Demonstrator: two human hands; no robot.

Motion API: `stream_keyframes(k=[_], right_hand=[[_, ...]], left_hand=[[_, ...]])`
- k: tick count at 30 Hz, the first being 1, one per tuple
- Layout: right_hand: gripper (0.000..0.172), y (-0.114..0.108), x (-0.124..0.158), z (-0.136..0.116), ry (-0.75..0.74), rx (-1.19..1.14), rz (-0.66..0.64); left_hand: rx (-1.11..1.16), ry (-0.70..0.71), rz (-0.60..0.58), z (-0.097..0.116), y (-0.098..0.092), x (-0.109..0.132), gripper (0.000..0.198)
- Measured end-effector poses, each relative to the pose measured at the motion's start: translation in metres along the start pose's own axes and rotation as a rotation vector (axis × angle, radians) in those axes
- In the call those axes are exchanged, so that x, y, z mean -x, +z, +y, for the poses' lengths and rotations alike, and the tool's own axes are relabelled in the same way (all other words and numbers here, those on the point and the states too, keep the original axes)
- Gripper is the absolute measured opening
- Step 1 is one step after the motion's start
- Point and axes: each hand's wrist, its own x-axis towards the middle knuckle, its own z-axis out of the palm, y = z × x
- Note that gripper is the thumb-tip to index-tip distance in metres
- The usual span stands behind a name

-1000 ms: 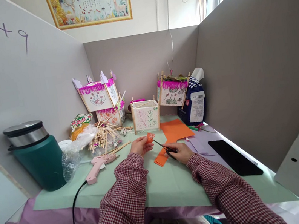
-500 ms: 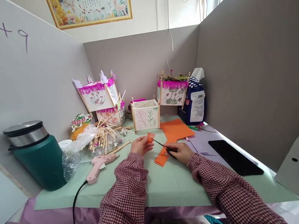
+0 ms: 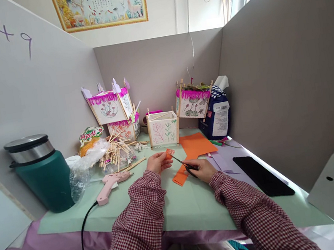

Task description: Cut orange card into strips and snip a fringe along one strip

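The left hand (image 3: 159,162) pinches a small fringed strip of orange paper (image 3: 168,153), while the right hand (image 3: 202,170) clasps black-handled scissors (image 3: 188,169), blades pointing toward that strip; a larger orange paper sheet (image 3: 196,144) lies just beyond the right hand, a pink glue gun (image 3: 112,180) left of the left hand

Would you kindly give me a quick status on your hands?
Left hand holding small fringed orange paper piece; right hand holding black-handled scissors, blades beside it. Orange paper strip below scissors.
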Motion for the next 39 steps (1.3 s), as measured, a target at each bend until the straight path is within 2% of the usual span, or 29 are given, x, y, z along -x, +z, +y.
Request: stream_keyframes(k=[34, 39], right_hand=[[0.037, 0.0016, -0.0005, 0.003, 0.014, -0.035, -0.005], [0.036, 0.0009, -0.0008, 0.0021, 0.029, -0.048, -0.007]], left_hand=[[-0.014, -0.001, 0.003, -0.001, 0.0027, 0.0019, 0.01], [-0.016, 0.002, -0.003, -0.0009, 0.0024, 0.0021, 0.005]])
